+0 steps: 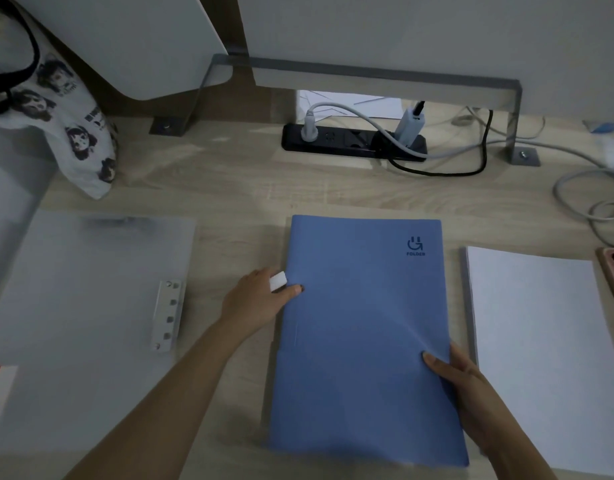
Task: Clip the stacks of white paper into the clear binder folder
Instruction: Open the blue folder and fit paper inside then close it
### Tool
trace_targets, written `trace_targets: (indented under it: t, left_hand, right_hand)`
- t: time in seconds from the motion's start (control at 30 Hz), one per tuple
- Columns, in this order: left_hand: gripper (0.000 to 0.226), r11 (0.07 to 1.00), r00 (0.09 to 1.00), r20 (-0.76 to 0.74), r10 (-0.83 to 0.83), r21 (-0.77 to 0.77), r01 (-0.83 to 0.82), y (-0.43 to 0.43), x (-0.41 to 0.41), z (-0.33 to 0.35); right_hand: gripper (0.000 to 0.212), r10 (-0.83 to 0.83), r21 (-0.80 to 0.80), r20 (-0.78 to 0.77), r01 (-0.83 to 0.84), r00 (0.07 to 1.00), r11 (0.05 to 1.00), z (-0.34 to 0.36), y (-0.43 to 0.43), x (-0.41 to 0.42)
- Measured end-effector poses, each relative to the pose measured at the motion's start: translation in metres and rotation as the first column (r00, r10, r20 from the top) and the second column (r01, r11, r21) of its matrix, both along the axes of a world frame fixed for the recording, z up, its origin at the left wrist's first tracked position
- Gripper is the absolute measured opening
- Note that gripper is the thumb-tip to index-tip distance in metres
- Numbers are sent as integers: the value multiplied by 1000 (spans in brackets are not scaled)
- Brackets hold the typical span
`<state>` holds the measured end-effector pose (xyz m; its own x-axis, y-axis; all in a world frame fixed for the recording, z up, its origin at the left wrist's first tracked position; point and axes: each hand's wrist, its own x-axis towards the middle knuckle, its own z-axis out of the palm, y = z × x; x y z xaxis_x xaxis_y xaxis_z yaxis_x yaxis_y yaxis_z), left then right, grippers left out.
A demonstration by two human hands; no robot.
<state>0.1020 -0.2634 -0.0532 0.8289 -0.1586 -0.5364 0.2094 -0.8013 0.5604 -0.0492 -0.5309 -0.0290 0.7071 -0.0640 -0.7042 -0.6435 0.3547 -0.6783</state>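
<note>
Pinching the flat blue paper folder (364,341) on the wooden table (229,188), the left hand (260,299) and right hand (461,386) are probably clearing it away, while the clear plastic binder folder (84,306) and white paper stack (548,358) are lying beside it.

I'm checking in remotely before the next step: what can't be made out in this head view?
- What is inside the blue folder: its closed cover hides it.
- The right hand fingers: tucked under the folder's edge.
- The clear binder folder: cut off by the left and bottom frame edges.
- The white paper stack: its thickness is unclear, and it is cut at the right edge.
- The white piece on the left hand: too small to identify.
</note>
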Motion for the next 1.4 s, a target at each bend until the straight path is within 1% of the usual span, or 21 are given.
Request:
trace_targets:
  t: [0.03, 0.07, 0.1, 0.17, 0.23, 0.33, 0.37, 0.5, 0.67, 0.73, 0.8, 0.87, 0.93, 1.03, 1.1, 1.17, 1.2, 1.23, 1.27, 1.33, 1.4]
  left_hand:
    - [48, 997, 997, -60, 42, -63, -46, -1, -1, -4]
    - [56, 990, 991, -101, 88, -102, -99, -3, -3, -9]
    - [63, 980, 983, -130, 133, -133, -150, -4, -5, -14]
    - [68, 960, 967, -147, 210, -157, -233, -9, -9, -16]
    - [63, 945, 954, -123, 275, -147, -292, -14, -12, -9]
    - [42, 920, 929, -116, 351, -145, -365, -19, -16, -6]
    - [38, 909, 919, -126, 374, -146, -390, -20, -17, -5]
    - [29, 829, 862, -249, 442, -253, -499, -21, -19, -7]
    - [34, 779, 817, -269, 510, -258, -572, -27, -24, -12]
    - [33, 744, 786, -303, 539, -266, -613, -30, -27, -13]
    - [30, 712, 765, -306, 567, -283, -642, -33, -29, -13]
    - [33, 708, 766, -281, 578, -295, -642, -35, -28, -13]
    - [36, 709, 769, -288, 570, -300, -638, -34, -28, -11]
    - [33, 707, 779, -300, 550, -329, -626, -31, -25, -8]
    - [25, 723, 805, -259, 535, -353, -594, -26, -24, -8]
    - [18, 767, 841, -152, 519, -350, -537, -19, -25, -4]
    - [21, 800, 863, -67, 500, -345, -491, -14, -27, -3]
    - [29, 842, 885, 31, 464, -328, -429, -9, -30, -4]
    - [41, 890, 905, 128, 406, -281, -360, -4, -34, -6]
    - [59, 969, 937, 251, 245, -99, -227, 6, -50, -13]
    - [60, 990, 935, 353, 38, 116, -84, 17, -66, -21]
  right_hand:
    - [52, -15, 10, 2, 15, 1000, 1000, 0, 1, 0]
    - [45, -26, 8, -2, 26, 1000, 1000, 0, 3, 1]
    - [43, -25, 4, -9, 25, 1000, 1000, -1, 3, 1]
    - [43, -23, -5, -18, 23, 1000, 1000, -1, 7, 3]
    - [42, -33, -18, -19, 32, 999, 999, 0, 11, 4]
    - [38, -39, -50, -17, 38, 999, 998, 0, 13, 5]
    - [38, -43, -55, -20, 42, 999, 998, 0, 13, 6]
    - [40, -73, -82, -34, 70, 997, 994, 2, 15, 5]
    - [39, -91, -113, -30, 87, 995, 990, 3, 20, 3]
    - [38, -97, -115, -30, 93, 995, 989, 3, 22, 2]
    - [38, -99, -114, -20, 96, 995, 989, 3, 25, 2]
    - [38, -104, -116, -9, 102, 995, 988, 2, 27, 1]
    - [36, -107, -116, -1, 106, 994, 988, 3, 29, 1]
    - [33, -100, -116, 5, 100, 995, 988, 4, 31, 2]
    - [31, -72, -146, 12, 73, 997, 987, 4, 33, 5]
    - [31, -34, -188, 29, 39, 999, 981, 3, 36, 13]
    - [33, -14, -206, 41, 22, 999, 978, 2, 40, 18]
    - [36, 9, -218, 57, 4, 998, 976, 0, 44, 24]
    - [41, 40, -233, 75, -21, 996, 972, -2, 49, 29]
    - [53, 135, -293, 120, -94, 984, 951, -8, 62, 36]
    - [66, 270, -435, 157, -179, 950, 883, -17, 74, 40]
